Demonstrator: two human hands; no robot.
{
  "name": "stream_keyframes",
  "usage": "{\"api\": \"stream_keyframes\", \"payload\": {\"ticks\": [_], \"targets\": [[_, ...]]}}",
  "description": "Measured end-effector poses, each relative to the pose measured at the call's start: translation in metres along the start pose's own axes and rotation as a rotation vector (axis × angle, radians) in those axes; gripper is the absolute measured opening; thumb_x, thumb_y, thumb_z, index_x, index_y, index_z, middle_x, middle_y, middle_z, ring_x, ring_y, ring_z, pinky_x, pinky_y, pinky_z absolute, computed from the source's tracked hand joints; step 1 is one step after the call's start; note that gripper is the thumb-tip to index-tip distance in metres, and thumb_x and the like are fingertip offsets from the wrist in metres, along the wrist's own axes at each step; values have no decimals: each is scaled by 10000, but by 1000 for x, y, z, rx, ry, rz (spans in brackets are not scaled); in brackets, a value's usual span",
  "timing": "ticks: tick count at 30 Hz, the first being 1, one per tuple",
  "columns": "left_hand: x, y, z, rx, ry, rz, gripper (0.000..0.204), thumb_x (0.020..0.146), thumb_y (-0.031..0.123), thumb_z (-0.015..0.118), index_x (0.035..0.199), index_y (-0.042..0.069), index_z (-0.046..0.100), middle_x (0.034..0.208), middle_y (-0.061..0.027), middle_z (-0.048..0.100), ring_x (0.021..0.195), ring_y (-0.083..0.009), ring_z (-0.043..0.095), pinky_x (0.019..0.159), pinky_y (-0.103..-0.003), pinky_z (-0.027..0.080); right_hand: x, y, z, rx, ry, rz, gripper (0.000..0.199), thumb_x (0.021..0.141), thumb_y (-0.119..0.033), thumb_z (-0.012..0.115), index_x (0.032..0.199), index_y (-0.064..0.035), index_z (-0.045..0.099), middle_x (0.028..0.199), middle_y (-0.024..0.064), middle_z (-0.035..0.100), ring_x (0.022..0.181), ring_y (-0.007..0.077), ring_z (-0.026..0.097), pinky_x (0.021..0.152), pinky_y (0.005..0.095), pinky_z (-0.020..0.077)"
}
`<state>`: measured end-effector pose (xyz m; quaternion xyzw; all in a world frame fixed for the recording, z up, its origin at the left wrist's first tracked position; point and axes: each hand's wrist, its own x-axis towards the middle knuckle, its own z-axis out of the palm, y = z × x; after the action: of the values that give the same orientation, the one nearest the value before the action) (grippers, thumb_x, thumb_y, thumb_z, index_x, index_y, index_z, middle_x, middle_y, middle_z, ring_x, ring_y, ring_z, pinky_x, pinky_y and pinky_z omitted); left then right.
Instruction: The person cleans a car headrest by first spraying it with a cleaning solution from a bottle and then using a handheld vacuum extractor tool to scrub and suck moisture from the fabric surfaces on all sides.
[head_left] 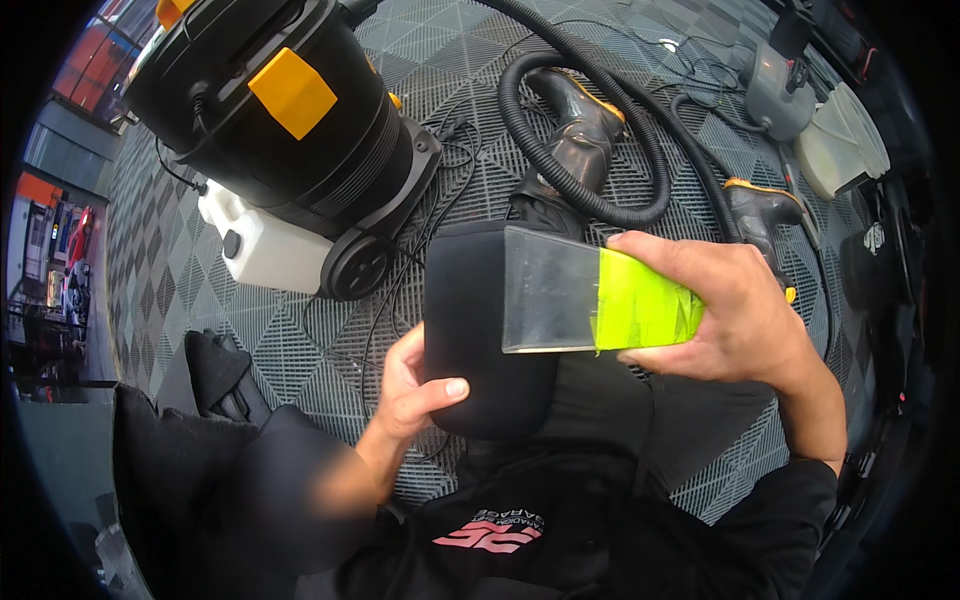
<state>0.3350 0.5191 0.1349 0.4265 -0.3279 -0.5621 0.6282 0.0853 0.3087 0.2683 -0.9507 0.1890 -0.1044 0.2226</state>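
Observation:
My left hand [408, 395] grips a black padded cushion [465, 310], shaped like a car headrest, by its left edge. The thumb lies across its face and the other fingers go behind it. My right hand [740, 310] is closed around a flat clear plastic vacuum nozzle [553, 290] wrapped in bright green tape [645, 305]. The nozzle's wide end overlaps the cushion's upper right part; whether it presses on the surface I cannot tell. Behind my right hand, the nozzle's far end is hidden.
A black wet vacuum [350, 150] with yellow latches stands at the upper left, beside a white jug [270, 245]. A ribbed black hose [515, 100] loops over my boots [590, 120]. Cords cross the grey tiled floor [240, 310]. A whitish bucket [835, 145] stands at the far right.

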Motion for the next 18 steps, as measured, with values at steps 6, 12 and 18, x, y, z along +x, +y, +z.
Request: {"api": "stream_keyframes", "payload": {"ticks": [6, 12, 18], "targets": [[30, 68, 3, -35, 27, -218, 622, 886, 247, 787, 1367, -53, 532, 1264, -139, 660, 1143, -207, 653, 1018, -351, 516, 12, -20, 17, -74, 12, -115, 791, 708, -361, 870, 1394, -124, 556, 745, 82, 624, 648, 306, 673, 593, 424, 522], [27, 65, 5, 212, 145, -88, 515, 914, 254, 786, 1295, -32, 591, 1198, -122, 690, 1073, -179, 661, 965, -344, 533, 6, -33, 17, -109, 12, -151, 810, 655, -354, 900, 1357, -93, 592, 671, 41, 552, 560, 240, 588, 554, 372, 456], [19, 68, 0, 140, 117, 3, 602, 887, 346, 801, 1283, -65, 608, 1178, -134, 702, 1065, -203, 677, 931, -331, 546, -11, -20, -1, -70, 57, -199, 818, 639, -337, 918, 1344, -61, 610, 680, 17, 565, 538, 206, 563, 537, 334, 421]]}}
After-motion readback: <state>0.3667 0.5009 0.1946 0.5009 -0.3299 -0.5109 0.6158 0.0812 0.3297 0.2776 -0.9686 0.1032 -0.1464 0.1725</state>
